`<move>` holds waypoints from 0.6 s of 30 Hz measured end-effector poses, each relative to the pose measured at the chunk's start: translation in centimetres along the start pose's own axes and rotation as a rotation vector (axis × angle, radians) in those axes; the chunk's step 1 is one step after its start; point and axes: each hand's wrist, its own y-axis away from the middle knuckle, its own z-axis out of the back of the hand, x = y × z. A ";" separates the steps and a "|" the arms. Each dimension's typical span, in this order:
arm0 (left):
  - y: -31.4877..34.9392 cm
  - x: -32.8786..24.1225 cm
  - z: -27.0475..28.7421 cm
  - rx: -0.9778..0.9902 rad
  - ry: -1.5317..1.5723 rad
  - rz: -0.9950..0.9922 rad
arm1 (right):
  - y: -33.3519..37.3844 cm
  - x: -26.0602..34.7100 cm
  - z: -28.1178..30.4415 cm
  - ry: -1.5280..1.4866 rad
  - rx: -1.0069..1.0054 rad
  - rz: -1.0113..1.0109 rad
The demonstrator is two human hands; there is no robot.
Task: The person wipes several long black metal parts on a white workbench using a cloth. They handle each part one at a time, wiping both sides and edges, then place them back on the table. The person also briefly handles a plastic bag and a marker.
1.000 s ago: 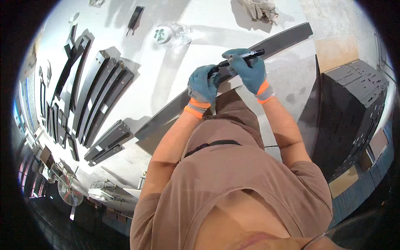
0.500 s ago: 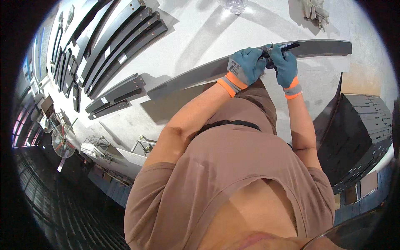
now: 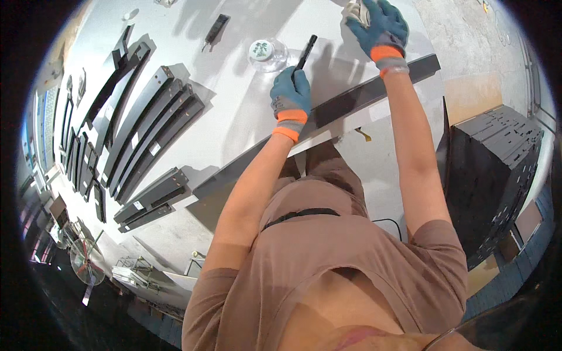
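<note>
My left hand (image 3: 290,92), in a blue-grey glove with an orange cuff, is closed round a black marker pen (image 3: 308,50) that sticks up past the fingers. It is over a long dark grey metal bar (image 3: 357,99), which lies across the near edge of the white table. Farther off, beyond the bar, my right hand (image 3: 380,29) reaches out in a matching glove. Its fingers are curled on a crumpled pale cloth (image 3: 353,13), partly hidden under the glove. A clear plastic jar with a white lid (image 3: 261,50) stands just beyond my left hand.
Several dark metal bars (image 3: 140,131) lie in rows on the left of the table (image 3: 234,105). A black brush-like tool (image 3: 216,30) rests farther back. On the right stands a tall stack of dark parts (image 3: 489,169). A caged fan (image 3: 88,260) is at the lower left.
My hands, together over the bar before, have come apart. The left has moved leftward holding the marker pen; the right has reached away to the cloth. The view has also shifted.
</note>
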 end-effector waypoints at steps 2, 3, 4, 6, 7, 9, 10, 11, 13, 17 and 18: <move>-0.5 -0.4 -0.4 -0.009 -0.020 -0.017 | 4.4 -3.2 -5.8 0.054 0.443 -0.108; -0.1 -0.5 0.1 -0.027 -0.056 -0.020 | 5.6 -3.3 -7.0 0.114 0.493 -0.051; 0.5 -0.6 0.7 -0.046 -0.092 -0.022 | 5.8 -4.2 -8.0 0.067 0.474 -0.098; 1.5 0.2 2.2 0.018 -0.057 0.173 | 6.7 -6.1 -9.2 -0.036 0.495 -0.221; 1.7 0.7 2.5 -0.052 -0.081 0.180 | 6.9 -6.7 -9.3 -0.076 0.361 -0.177; 1.1 1.7 2.9 -0.163 0.049 0.246 | 7.4 -7.2 -8.8 -0.379 0.342 -0.436; 0.6 2.3 2.9 -0.233 0.076 0.130 | 6.8 -6.7 -7.8 -0.543 0.355 -0.603; -0.3 2.9 2.9 -0.222 0.068 0.033 | 6.3 -6.1 -6.6 -0.695 0.339 -0.784; -2.5 3.5 3.1 -0.176 0.063 -0.149 | 6.4 -4.7 -4.2 -1.116 0.273 -1.117; -6.3 1.4 3.4 0.055 0.242 -0.180 | 8.3 -3.0 -1.3 -1.460 0.179 -1.054; -6.5 0.3 4.0 0.043 0.253 -0.138 | 7.5 -1.0 0.7 -1.518 0.193 -1.224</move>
